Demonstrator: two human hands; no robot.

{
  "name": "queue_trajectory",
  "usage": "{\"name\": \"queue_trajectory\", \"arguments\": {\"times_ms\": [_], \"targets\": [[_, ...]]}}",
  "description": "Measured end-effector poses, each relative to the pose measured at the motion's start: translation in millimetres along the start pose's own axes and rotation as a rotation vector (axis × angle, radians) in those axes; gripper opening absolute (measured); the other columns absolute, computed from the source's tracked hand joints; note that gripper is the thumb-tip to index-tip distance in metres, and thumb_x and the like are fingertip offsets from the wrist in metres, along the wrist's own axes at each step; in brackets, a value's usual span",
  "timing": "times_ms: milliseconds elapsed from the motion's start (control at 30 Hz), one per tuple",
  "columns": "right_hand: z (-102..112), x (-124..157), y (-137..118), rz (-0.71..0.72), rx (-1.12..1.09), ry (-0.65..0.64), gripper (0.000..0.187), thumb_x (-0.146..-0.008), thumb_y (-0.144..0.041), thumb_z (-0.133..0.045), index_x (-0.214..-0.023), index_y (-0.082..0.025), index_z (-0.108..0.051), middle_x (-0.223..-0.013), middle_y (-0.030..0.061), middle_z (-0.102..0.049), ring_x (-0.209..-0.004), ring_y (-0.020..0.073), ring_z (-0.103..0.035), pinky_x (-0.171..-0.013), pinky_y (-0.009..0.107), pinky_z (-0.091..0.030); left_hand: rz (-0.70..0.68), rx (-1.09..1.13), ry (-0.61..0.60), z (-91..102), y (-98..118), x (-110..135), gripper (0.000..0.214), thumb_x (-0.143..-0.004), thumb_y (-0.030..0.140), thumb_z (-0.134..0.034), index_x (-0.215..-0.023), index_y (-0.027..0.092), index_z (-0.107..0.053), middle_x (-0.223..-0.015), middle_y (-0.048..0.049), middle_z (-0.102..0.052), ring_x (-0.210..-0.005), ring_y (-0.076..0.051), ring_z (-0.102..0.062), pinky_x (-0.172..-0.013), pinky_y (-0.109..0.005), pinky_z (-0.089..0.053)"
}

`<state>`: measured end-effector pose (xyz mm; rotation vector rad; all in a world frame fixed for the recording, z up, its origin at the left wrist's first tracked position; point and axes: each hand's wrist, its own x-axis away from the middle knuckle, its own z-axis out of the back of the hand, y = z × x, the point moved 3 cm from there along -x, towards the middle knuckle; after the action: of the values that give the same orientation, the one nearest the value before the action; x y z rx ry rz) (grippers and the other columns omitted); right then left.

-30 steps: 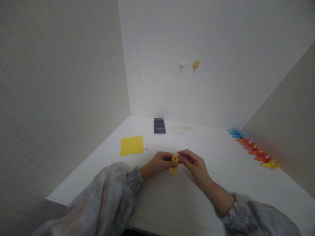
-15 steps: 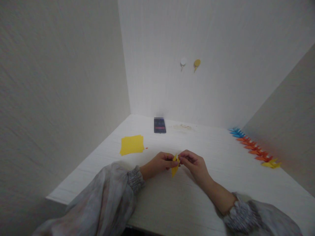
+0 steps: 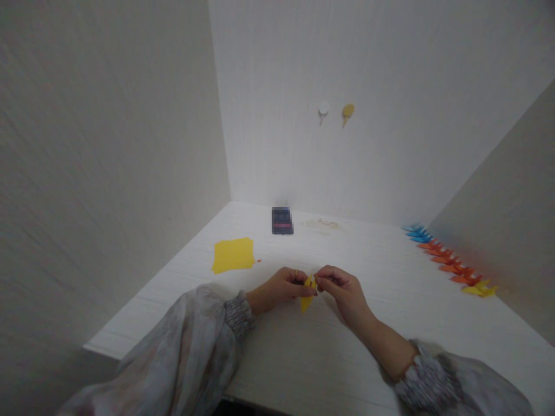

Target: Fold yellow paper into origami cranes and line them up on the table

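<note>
A small yellow fold is held above the table, between the two hands. The left hand pinches its left side and the right hand pinches its top with the fingertips; both grips are closed on it. The upper part of the fold is hidden by the fingers, so its shape is hard to make out; only the lower point shows.

One flat yellow sheet lies to the left of the fold, farther back. One dark card, blurred, lies behind the fold near the back wall. To the right of the fold, a row of cranes runs along the wall: blue, orange, then yellow, too small to count. Two hooks, one white and one yellow, are on the back wall. The table is white and stands between pale walls on three sides.
</note>
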<state>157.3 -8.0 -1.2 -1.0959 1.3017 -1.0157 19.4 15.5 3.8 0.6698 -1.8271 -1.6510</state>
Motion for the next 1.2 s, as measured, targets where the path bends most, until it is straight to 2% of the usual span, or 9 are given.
{"name": "queue_trajectory", "arguments": {"times_ms": [167, 300, 433, 567, 733, 900, 1200], "targets": [[1, -1, 0, 0.019, -0.015, -0.008, 0.013, -0.064, -0.024, -0.063, -0.076, -0.018, -0.06, -0.059, -0.0017, -0.058, -0.055, 0.0101, -0.054, -0.054, 0.023, -0.045, 0.011, -0.044, 0.027, 2.6, -7, -2, 0.028, -0.059, 0.037, -0.065, -0.072, 0.012, -0.062, -0.06, 0.0013, -0.051, -0.051, -0.006, -0.037, -0.05, -0.021, -0.026], [4, -1, 0, 0.058, 0.12, -0.01, 0.012, -0.067, -0.028, -0.062, -0.072, -0.017, -0.06, -0.063, 0.0015, -0.062, -0.057, 0.0134, -0.059, -0.058, 0.028, -0.05, -0.028, -0.009, 0.024, 2.5, -7, -3, 0.027, -0.058, 0.034, -0.067, -0.072, 0.012, -0.06, -0.061, 0.0015, -0.051, -0.054, -0.006, -0.04, -0.053, -0.02, -0.028], [7, 0, -1, 0.093, 0.266, -0.003, 0.014, -0.07, -0.03, -0.058, -0.077, -0.018, -0.061, -0.067, 0.0036, -0.065, -0.061, 0.0163, -0.062, -0.061, 0.031, -0.051, -0.066, -0.047, 0.118, 3.1, -2, -4, 0.029, -0.064, 0.04, -0.06, -0.068, 0.011, -0.059, -0.06, 0.0013, -0.051, -0.056, -0.007, -0.042, -0.057, -0.021, -0.031], [6, 1, -8, 0.203, 0.419, -0.015, 0.012, -0.074, -0.028, -0.054, -0.078, -0.019, -0.061, -0.069, 0.0032, -0.063, -0.062, 0.0151, -0.059, -0.06, 0.028, -0.049, -0.071, -0.149, 0.164, 4.2, -2, -5, 0.034, -0.07, 0.044, -0.052, -0.072, 0.011, -0.061, -0.063, -0.0002, -0.054, -0.058, -0.008, -0.042, -0.057, -0.021, -0.032], [2, 2, -21, 0.372, 0.533, -0.025, 0.012, -0.076, -0.024, -0.049, -0.072, -0.02, -0.059, -0.07, 0.0032, -0.058, -0.064, 0.014, -0.054, -0.059, 0.027, -0.045, -0.111, -0.1, 0.185, 5.3, 0, -5, 0.033, -0.07, 0.044, -0.051, -0.075, 0.013, -0.057, -0.068, -0.0006, -0.055, -0.058, -0.008, -0.043, -0.057, -0.02, -0.032], [0, 3, -22, 0.423, 0.562, -0.024, 0.011, -0.077, -0.022, -0.048, -0.073, -0.02, -0.058, -0.071, 0.0034, -0.056, -0.064, 0.0138, -0.052, -0.059, 0.027, -0.044, -0.089, -0.065, 0.197, 4.9, 2, -5, 0.03, -0.069, 0.042, -0.054, -0.073, 0.012, -0.055, -0.062, 0.0015, -0.052, -0.058, -0.007, -0.044, -0.06, -0.021, -0.033], [-1, 7, -21, 0.489, 0.65, 0.003, 0.011, -0.076, -0.021, -0.048, -0.079, -0.02, -0.058, -0.072, 0.0044, -0.057, -0.064, 0.0137, -0.052, -0.059, 0.027, -0.045, -0.076, -0.08, 0.181, 3.9, 2, -4, 0.03, -0.067, 0.041, -0.056, -0.071, 0.012, -0.056, -0.062, 0.0011, -0.053, -0.058, -0.007, -0.044, -0.059, -0.021, -0.033]]}}
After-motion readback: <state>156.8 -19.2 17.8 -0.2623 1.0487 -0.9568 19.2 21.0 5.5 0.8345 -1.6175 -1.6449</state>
